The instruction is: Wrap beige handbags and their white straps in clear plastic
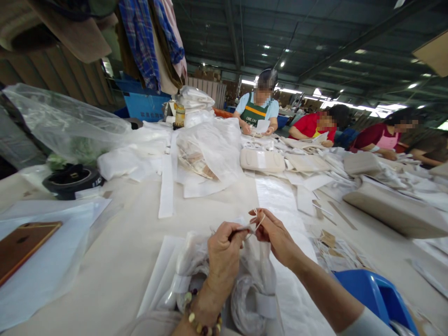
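My left hand [223,256], with a bead bracelet at the wrist, pinches a small light-coloured tag [246,228] between thumb and fingers. A thin white string [259,221] runs from the tag to my right hand [278,238], whose fingers are closed on it, with a loop standing up beside them. Below both hands lie pale coiled straps [245,303] in clear plastic, each with a white paper band. White sheets [161,275] stick out to their left. My fingers partly cover the tag.
A phone [24,245] lies on plastic at the left. Crumpled plastic bags [213,144] sit ahead. Loose tags [336,249] and a blue bin [371,294] are at the right. Beige bags [262,160] lie farther back, where several co-workers [257,109] sit across the table.
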`<action>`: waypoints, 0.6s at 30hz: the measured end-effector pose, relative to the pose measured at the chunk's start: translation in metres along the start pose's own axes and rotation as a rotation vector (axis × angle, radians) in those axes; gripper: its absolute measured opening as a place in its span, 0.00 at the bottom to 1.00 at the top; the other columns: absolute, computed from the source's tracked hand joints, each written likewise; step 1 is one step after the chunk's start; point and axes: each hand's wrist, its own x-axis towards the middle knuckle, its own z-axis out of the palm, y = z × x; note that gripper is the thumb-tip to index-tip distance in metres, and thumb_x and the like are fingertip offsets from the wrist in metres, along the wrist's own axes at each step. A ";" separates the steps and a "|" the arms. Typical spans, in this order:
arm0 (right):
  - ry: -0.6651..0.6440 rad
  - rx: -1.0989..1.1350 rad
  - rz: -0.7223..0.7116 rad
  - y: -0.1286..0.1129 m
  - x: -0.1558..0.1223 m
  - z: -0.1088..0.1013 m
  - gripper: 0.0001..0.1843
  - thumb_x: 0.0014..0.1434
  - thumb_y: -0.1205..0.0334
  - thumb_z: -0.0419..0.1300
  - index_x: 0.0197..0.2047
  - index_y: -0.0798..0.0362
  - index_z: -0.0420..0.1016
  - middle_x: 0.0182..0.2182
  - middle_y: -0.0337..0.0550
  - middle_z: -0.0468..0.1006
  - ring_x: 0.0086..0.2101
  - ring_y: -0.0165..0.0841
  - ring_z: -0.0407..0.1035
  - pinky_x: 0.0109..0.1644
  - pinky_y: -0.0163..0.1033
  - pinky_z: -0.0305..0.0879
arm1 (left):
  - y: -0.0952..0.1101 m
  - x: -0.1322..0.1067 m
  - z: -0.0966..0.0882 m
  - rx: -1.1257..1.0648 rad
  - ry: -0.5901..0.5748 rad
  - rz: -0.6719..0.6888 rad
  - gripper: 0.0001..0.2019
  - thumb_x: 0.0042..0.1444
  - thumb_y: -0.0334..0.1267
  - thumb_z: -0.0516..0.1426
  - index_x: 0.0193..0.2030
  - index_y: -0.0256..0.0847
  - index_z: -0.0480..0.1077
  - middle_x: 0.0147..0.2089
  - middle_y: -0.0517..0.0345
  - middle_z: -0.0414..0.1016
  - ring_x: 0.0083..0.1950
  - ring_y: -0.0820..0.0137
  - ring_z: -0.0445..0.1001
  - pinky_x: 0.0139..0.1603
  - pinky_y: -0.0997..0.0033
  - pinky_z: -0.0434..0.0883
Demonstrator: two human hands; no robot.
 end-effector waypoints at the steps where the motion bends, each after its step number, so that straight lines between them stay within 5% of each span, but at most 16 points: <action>1: 0.030 0.018 0.032 0.006 0.001 -0.001 0.19 0.50 0.46 0.59 0.36 0.53 0.70 0.23 0.34 0.67 0.21 0.25 0.55 0.26 0.33 0.50 | 0.001 0.000 0.000 -0.008 0.022 -0.009 0.03 0.46 0.36 0.59 0.24 0.41 0.72 0.20 0.67 0.67 0.20 0.77 0.63 0.24 0.78 0.63; 4: 0.073 0.026 0.076 0.015 0.002 -0.009 0.12 0.39 0.61 0.62 0.31 0.54 0.72 0.25 0.37 0.69 0.26 0.27 0.60 0.30 0.34 0.54 | 0.004 0.000 -0.001 -0.092 0.069 -0.024 0.05 0.46 0.37 0.61 0.25 0.40 0.70 0.21 0.67 0.68 0.19 0.78 0.63 0.22 0.79 0.63; 7: 0.072 0.013 0.025 0.005 0.000 -0.016 0.17 0.34 0.68 0.61 0.34 0.53 0.75 0.30 0.38 0.73 0.32 0.29 0.62 0.34 0.34 0.56 | 0.008 0.000 -0.002 -0.259 0.065 -0.049 0.05 0.46 0.36 0.62 0.26 0.40 0.70 0.21 0.66 0.69 0.20 0.78 0.65 0.22 0.79 0.64; 12: -0.327 -0.144 0.003 -0.022 -0.007 -0.007 0.12 0.42 0.60 0.66 0.33 0.54 0.78 0.27 0.38 0.74 0.30 0.29 0.63 0.35 0.35 0.57 | 0.009 0.001 -0.003 -0.485 -0.048 -0.059 0.04 0.48 0.35 0.61 0.28 0.39 0.70 0.19 0.65 0.68 0.20 0.77 0.65 0.24 0.78 0.64; 15: -0.303 -0.170 -0.009 -0.022 -0.006 -0.002 0.15 0.48 0.51 0.64 0.25 0.56 0.76 0.21 0.38 0.72 0.24 0.27 0.61 0.30 0.34 0.55 | 0.003 0.003 -0.003 -0.288 -0.031 -0.001 0.10 0.48 0.35 0.60 0.39 0.40 0.69 0.28 0.62 0.74 0.28 0.73 0.71 0.30 0.75 0.68; 18: -0.168 -0.136 -0.022 -0.015 -0.004 -0.005 0.20 0.50 0.44 0.61 0.26 0.56 0.76 0.21 0.39 0.73 0.23 0.27 0.62 0.28 0.34 0.54 | -0.004 0.005 -0.003 0.146 -0.073 0.117 0.18 0.48 0.32 0.58 0.48 0.42 0.68 0.47 0.52 0.75 0.49 0.63 0.72 0.50 0.61 0.67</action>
